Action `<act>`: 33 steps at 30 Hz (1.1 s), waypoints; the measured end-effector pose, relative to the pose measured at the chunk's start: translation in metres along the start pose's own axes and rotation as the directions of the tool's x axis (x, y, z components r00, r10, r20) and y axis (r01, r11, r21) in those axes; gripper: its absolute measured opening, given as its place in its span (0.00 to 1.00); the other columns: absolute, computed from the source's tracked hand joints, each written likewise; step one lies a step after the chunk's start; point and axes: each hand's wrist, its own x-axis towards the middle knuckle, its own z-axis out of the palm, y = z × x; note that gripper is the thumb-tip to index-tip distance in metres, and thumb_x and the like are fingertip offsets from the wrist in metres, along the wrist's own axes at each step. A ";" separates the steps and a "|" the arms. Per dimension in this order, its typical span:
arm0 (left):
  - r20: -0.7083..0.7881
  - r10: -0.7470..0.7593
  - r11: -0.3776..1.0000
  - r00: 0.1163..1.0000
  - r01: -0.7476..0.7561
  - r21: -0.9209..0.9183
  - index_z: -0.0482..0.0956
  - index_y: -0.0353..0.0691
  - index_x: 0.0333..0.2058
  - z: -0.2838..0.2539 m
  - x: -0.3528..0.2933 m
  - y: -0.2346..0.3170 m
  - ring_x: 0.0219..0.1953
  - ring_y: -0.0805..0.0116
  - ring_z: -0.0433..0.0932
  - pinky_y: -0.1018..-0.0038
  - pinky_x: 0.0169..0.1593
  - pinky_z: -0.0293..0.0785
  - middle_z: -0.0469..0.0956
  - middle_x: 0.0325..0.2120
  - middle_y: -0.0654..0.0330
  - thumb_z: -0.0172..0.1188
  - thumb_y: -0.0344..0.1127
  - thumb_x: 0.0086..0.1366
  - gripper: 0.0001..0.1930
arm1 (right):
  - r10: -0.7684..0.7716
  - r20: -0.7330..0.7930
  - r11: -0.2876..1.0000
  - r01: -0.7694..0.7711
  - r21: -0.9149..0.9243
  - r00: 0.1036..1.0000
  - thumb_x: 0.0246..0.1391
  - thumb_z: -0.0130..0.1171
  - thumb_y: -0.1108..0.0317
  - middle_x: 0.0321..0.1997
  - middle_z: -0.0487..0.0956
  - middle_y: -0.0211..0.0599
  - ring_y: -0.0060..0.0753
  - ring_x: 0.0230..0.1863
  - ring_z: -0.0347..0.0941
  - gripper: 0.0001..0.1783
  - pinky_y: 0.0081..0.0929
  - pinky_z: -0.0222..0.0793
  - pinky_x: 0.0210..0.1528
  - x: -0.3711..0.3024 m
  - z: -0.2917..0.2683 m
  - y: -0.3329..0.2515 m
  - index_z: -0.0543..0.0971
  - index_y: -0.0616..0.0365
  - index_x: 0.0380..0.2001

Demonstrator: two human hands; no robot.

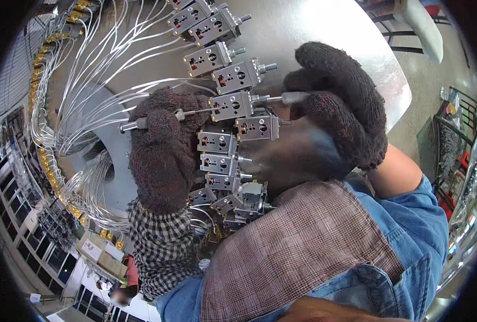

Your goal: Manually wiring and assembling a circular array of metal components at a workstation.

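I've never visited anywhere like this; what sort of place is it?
Probably a factory or assembly workshop: rows of small metal units, many white wires and thick dark gloves suggest it.

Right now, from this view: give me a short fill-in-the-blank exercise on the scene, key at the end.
1. The wires trailing left of the metal boxes are ____ in colour.
2. The sleeve below the left hand is checked in white and ____.
3. The tool whose handle lies right of the boxes is held in the ____ hand.

Missing words: white; black; right.
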 end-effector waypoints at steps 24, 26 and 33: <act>0.357 0.087 -0.070 0.930 -0.352 0.933 0.66 0.31 0.45 0.014 0.002 0.014 0.44 0.55 0.73 0.61 0.50 0.71 0.72 0.40 0.49 0.45 0.38 0.66 0.16 | 0.012 -0.057 0.998 -0.015 -0.054 0.998 0.55 0.50 0.63 0.44 0.73 0.47 0.34 0.41 0.73 0.22 0.28 0.72 0.40 -0.009 0.005 0.001 0.67 0.66 0.50; 0.160 0.165 0.457 0.973 -0.219 0.862 0.65 0.31 0.46 0.009 -0.002 0.006 0.45 0.55 0.72 0.61 0.51 0.71 0.72 0.40 0.49 0.44 0.38 0.66 0.16 | 0.048 -0.066 0.999 -0.047 0.011 0.997 0.55 0.50 0.63 0.43 0.74 0.47 0.33 0.41 0.73 0.22 0.28 0.71 0.40 -0.009 0.005 0.006 0.67 0.65 0.50; -0.061 0.047 0.939 0.997 -0.023 0.344 0.65 0.30 0.45 0.008 -0.001 -0.002 0.45 0.57 0.72 0.63 0.51 0.70 0.72 0.40 0.50 0.44 0.36 0.66 0.15 | -0.239 0.090 0.748 0.242 -0.618 0.967 0.41 0.62 0.70 0.42 0.76 0.40 0.36 0.41 0.72 0.27 0.31 0.69 0.42 -0.009 0.001 0.015 0.70 0.60 0.48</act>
